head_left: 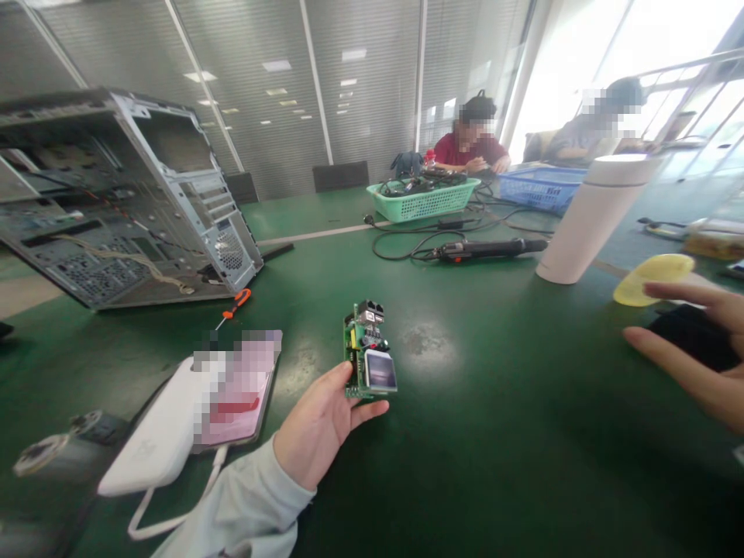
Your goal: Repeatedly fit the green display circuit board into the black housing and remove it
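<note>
My left hand (317,434) pinches a small green circuit board (356,372) by its lower left edge, fingers partly behind it. The board stands roughly upright above the table, with a small square screen (380,370) at its lower end and metal and black sockets (370,312) on top. At the right edge, my right hand (706,372) has thumb and forefinger spread apart around a black object (691,337); its kind is unclear, and I cannot tell whether the palm touches it. Just beyond the forefinger lies a yellow, translucent rounded piece (654,279).
On the green table (465,457), an open computer case (133,201) stands left, near an orange-handled screwdriver (235,304), a white power bank (154,426) and a phone (247,387). Beyond are a corded electric screwdriver (488,249), a pale bottle (593,221), baskets (427,203) and two people.
</note>
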Tool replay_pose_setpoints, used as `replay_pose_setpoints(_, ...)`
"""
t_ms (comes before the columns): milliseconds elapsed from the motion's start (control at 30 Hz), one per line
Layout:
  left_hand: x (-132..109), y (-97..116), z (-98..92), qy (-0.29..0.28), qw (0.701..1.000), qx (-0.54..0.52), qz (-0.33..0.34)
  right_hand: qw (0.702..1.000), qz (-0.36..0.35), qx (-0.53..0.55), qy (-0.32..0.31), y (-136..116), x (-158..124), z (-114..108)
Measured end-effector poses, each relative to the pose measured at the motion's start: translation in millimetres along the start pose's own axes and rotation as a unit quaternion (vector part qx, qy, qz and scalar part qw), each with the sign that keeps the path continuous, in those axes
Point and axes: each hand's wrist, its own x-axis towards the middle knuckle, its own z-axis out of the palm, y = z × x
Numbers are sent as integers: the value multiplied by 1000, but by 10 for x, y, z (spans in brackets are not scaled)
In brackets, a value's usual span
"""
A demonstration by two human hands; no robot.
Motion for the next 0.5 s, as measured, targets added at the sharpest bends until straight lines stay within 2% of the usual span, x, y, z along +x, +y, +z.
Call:
replay_pose_setpoints(133,8,-4,-15,31,992,115,50,985,-138,103,3,-903,3,107)
replay_pose_setpoints(200,6,-12,-30,30,972,210,101,969,-188,157,-18,-1258,-28,156)
replay_pose_setpoints(233,0,-18,-35,25,953,271,131,962,-207,175,-32,-1409,-42,178)
replay_pose_setpoints(300,-20,-34,-44,11,887,418,198,948,-246,192,-59,-1654,-60,222)
replay_pose_setpoints(400,-56,-55,-51,0,750,591,296,927,-322,169,-89,-1870,-53,307)
replay_pose_setpoints(433,-65,-56,-53,1,716,621,319,920,-346,158,-99,-1902,-45,341)
replay_pose_setpoints(500,-76,-48,-54,6,671,656,346,906,-378,154,-113,-1916,-33,408)
